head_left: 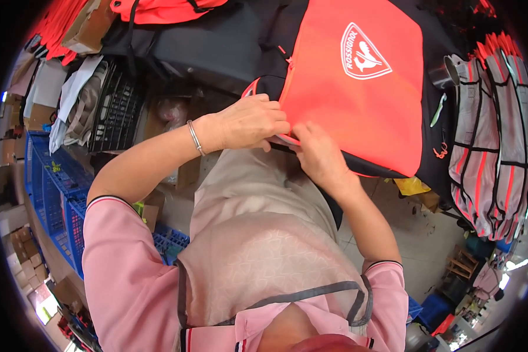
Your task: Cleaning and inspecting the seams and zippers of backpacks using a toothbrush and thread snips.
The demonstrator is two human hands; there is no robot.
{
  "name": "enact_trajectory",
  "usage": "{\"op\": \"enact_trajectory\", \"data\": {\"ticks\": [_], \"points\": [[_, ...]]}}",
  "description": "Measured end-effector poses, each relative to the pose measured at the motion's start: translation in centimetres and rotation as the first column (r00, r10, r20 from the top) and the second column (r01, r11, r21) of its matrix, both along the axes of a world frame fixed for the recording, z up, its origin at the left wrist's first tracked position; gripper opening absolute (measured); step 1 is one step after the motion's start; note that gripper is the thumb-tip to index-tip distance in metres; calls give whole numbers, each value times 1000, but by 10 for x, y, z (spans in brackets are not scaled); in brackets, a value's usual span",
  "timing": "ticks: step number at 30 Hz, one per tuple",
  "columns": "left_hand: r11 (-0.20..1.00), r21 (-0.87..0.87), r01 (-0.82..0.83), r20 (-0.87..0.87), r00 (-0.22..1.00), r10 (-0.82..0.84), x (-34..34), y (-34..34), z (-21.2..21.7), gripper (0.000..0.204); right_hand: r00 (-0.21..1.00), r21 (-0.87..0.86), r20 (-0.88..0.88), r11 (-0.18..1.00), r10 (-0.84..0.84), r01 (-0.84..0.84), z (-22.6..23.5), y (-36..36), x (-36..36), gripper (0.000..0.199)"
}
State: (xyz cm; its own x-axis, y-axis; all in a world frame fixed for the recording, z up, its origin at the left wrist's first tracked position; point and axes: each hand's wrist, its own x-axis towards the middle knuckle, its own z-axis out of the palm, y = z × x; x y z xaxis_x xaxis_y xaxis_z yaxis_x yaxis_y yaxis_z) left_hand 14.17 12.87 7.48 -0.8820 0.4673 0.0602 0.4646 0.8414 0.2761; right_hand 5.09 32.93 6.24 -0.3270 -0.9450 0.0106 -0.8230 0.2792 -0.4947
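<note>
A large orange-red bag panel [358, 111] with black edging and a white shield emblem lies on the dark work surface in front of me. My left hand [249, 122], a thin metal bangle on its wrist, pinches the panel's lower left edge. Just to its right, my right hand [318, 154] grips the same black-trimmed edge, the two sets of fingers almost touching. I wear a pink shirt and a beige apron.
A stack of grey, black and orange fabric pieces [493, 146] hangs at the right. Blue plastic crates [56, 193] and a black crate [118, 108] stand at the left, with cardboard boxes [23, 258] below. More orange material [158, 9] lies at the top.
</note>
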Motion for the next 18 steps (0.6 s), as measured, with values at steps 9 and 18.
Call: {"op": "enact_trajectory", "data": {"ticks": [9, 18], "points": [[996, 70, 59, 53, 997, -62, -7, -2, 20, 23, 980, 86, 194, 994, 42, -60, 40, -3, -10, 18], [997, -8, 75, -791, 610, -53, -53, -7, 100, 13, 847, -338, -532, 916, 4, -217, 143, 5, -47, 20]]}}
